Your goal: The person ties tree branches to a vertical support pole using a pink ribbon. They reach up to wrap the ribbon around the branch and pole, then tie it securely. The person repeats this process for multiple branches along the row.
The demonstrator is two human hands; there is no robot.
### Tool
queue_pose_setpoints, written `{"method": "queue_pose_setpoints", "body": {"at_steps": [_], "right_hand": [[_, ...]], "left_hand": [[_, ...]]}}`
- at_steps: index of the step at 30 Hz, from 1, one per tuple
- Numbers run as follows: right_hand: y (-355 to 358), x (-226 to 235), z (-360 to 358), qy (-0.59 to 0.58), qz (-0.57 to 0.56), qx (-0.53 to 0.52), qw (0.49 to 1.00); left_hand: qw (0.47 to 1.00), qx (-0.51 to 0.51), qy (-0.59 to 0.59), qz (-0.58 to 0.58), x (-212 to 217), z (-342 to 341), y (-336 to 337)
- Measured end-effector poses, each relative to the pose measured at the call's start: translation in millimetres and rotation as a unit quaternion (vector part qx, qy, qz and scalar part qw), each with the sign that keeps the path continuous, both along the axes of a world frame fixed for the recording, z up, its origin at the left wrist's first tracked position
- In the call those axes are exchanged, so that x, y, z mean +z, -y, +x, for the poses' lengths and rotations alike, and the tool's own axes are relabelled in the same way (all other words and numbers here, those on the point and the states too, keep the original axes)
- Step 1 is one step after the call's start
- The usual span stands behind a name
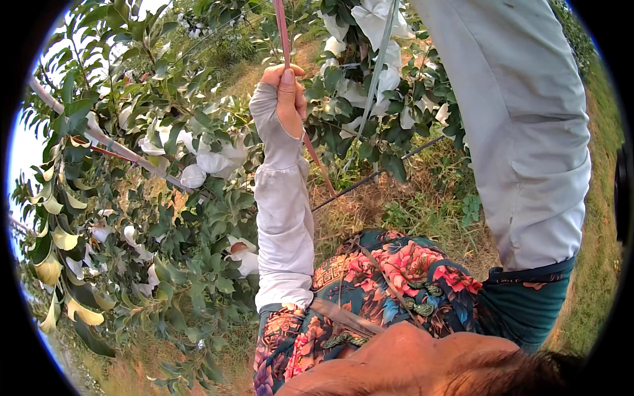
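Note:
My left hand [285,96], in a pale grey sleeve, is raised with its fingers wrapped round a flat pinkish-red strap [282,33]. Above the fist the strap runs up past the top edge. Its lower length [319,165] slants down to a thin dark wire or rod [363,181]. My right arm [528,132] reaches up in a pale sleeve and leaves the picture at the top, so that hand is out of sight. Between the arms hangs a pale grey-green strap [378,72], beside leafy branches with white fruit bags [389,79].
Dense fruit-tree foliage [178,251] with more white bags [218,160] fills the left. A bare, slanting branch [125,152] crosses it, near yellowing leaves [65,239]. Dry grass [409,218] covers the ground below, with a grassy strip [598,264] at far right.

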State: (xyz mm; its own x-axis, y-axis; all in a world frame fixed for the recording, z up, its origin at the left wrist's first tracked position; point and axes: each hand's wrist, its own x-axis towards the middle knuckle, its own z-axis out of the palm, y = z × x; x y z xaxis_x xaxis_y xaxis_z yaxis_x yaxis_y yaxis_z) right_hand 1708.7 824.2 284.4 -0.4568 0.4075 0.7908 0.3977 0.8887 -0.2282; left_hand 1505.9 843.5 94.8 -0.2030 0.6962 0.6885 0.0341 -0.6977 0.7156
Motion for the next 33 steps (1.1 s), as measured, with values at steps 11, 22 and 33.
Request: {"method": "queue_pose_setpoints", "body": {"at_steps": [11, 22, 33], "right_hand": [[-66, -118, -2, -0.233, 0.136, 0.168, 0.948], [-88, -419, -4, -0.186, -0.531, 0.127, 0.817], [-67, -475, -24, -0.085, -0.593, 0.242, 0.763]], "left_hand": [[0.997, 0.02, 0.069, 0.003, -47, 24, -16], [0.998, 0.04, 0.045, 0.009, -58, 35, -38], [0.997, 0.027, 0.069, 0.013, -77, 27, -54]]}}
